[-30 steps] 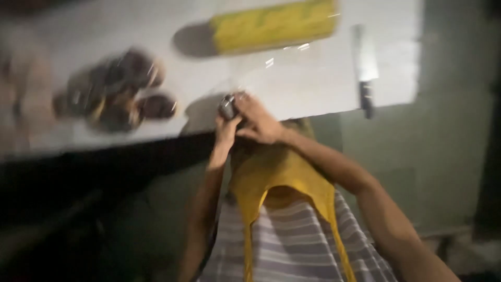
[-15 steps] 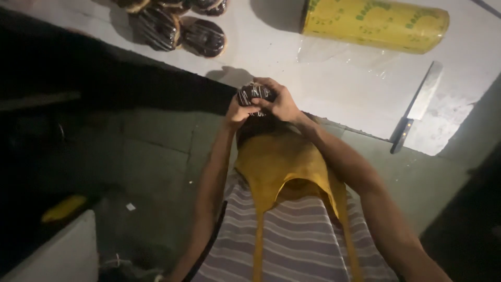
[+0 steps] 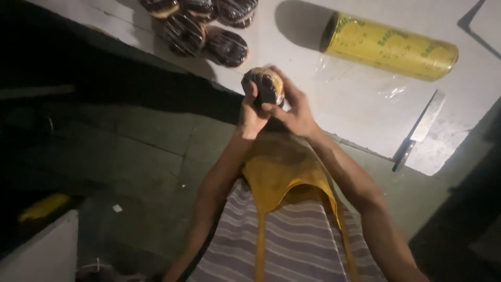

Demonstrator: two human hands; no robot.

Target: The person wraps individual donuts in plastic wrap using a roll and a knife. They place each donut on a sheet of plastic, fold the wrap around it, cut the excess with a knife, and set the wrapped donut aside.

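Both hands clasp one chocolate-glazed donut (image 3: 263,86): left hand (image 3: 250,112) cupped under it, right hand (image 3: 293,107) folded over its side, held just off the near edge of the white table (image 3: 355,99). Vs half a sec ago, donut has turned in the fingers, so wrap looks to be getting tucked. Other donuts (image 3: 201,26) at far-left edge; yellow film roll (image 3: 389,47) & knife (image 3: 417,130) to the right.
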